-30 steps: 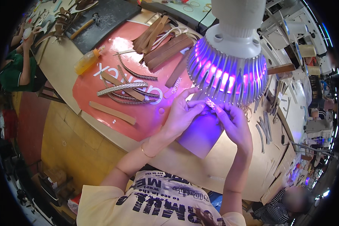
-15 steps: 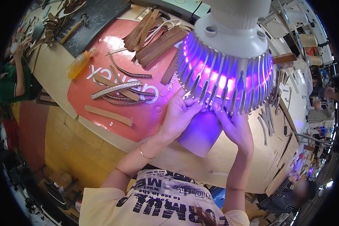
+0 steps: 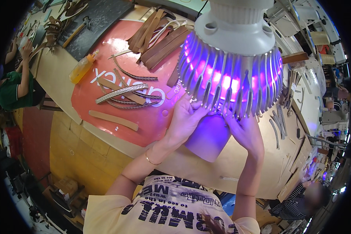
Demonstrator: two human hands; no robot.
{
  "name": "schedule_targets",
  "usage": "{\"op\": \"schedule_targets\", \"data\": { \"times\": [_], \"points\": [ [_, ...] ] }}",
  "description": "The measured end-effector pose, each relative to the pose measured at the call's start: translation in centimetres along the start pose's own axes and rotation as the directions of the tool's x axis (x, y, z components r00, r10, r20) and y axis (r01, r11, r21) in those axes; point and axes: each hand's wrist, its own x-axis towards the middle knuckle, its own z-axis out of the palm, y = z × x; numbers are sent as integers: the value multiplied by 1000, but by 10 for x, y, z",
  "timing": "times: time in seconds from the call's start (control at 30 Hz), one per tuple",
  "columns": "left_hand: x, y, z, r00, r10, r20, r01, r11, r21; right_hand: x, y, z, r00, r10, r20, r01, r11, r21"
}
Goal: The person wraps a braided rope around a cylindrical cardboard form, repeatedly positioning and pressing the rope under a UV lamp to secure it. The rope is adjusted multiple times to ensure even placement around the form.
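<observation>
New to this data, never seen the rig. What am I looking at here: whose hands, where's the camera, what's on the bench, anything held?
There is no machine: a person works with bare hands, filmed by a fisheye camera on their head looking down, so straight edges bend.

The left hand and right hand meet under a finned lamp glowing violet, over a small sheet lit purple. The lamp hides the fingertips, so what they hold cannot be told.

On the workbench lies a red mat with tan strips, a braided strip and a yellow bottle. Other people sit at the left and lower right edges.
</observation>
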Motion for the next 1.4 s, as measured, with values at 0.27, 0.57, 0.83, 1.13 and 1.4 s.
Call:
{"op": "schedule_targets", "data": {
  "times": [0.27, 0.57, 0.83, 1.13, 1.4],
  "points": [
    [1, -2, -3, 1000, 11, 17, -12, 998, 56, 0, -5, -2, 999, -44, -9, 43, 996, -82],
    [3, -6, -9, 997, -67, -47, 70, 996, 63, 3, -2, 1, 996, -76, -55, 70, 991, -111],
    [14, -4, -9, 993, 15, -115, 19, 959, 284, 7, 1, 4, 986, -144, -87, 118, 961, -251],
    [15, -3, 0, 968, -59, -246, 111, 972, 205, 7, 10, -3, 1000, -15, -13, 16, 999, 43],
    [18, -16, -5, 957, -71, -281, 135, 966, 218, 9, 12, -4, 998, -67, -15, 66, 998, -9]
  ]
}}
